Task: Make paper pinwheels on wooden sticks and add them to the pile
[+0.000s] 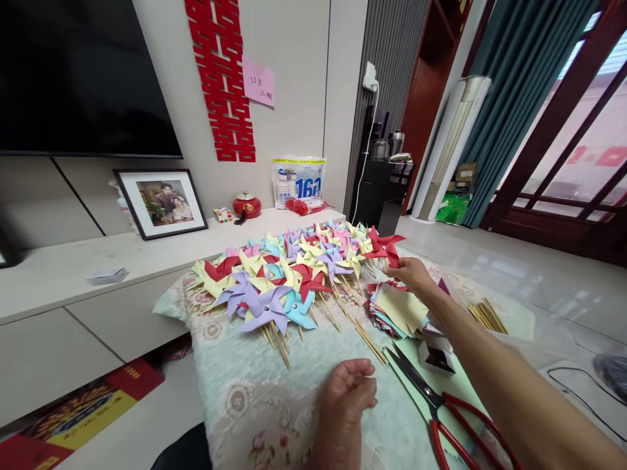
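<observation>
Red pinwheel [384, 246], blades just above right grip [414, 274]

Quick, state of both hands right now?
Left hand: partly open, loosely curled, nothing visible in it.
Right hand: closed, holding a red pinwheel.

A red pinwheel [385, 247] with broad, pointed blades stands out at the far right of the pile. The other pinwheels [292, 279], yellow, red, purple, pink and blue, lie crowded and overlapping, many thin sticks [330, 312] pointing near and right. Nearest lies a purple one [265, 308], overlapping a blue one [299, 310] to its right.
</observation>
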The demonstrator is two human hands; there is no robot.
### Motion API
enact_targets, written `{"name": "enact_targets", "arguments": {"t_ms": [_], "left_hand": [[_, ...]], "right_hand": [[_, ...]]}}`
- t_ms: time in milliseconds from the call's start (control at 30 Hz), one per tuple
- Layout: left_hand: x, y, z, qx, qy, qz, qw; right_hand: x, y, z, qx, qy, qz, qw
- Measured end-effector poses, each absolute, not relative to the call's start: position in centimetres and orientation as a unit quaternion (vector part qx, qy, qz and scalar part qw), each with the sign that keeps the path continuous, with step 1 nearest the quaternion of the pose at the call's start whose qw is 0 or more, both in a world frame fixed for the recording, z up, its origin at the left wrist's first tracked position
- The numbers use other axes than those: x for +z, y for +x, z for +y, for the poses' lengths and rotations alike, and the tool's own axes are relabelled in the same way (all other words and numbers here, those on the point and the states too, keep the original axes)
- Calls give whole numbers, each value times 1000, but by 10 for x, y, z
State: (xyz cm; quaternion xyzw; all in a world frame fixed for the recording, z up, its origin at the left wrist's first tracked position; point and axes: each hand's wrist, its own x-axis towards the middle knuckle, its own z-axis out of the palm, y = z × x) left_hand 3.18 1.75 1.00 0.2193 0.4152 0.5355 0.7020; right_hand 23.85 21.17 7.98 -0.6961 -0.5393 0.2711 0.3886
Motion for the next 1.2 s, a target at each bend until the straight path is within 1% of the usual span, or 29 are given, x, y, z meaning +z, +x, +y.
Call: {"name": "enact_targets", "arguments": {"t_ms": [133, 267, 500, 700, 933, 1200], "left_hand": [[2, 32, 21, 528, 222, 418, 705], [-3, 32, 23, 525, 218, 419, 708], [-10, 33, 27, 518, 219, 412, 716], [-14, 36, 29, 517, 221, 414, 716], [-12, 37, 29, 517, 220, 413, 717], [-8, 40, 26, 527, 215, 414, 710]], "right_hand": [[68, 243, 233, 271, -719, -531, 357], [57, 240, 246, 280, -731, -518, 345], [43, 241, 260, 297, -758, -470, 342], [44, 244, 265, 332, -756, -443, 349], [51, 246, 263, 395, -711, -480, 328], [43, 248, 269, 396, -695, -530, 284]]}}
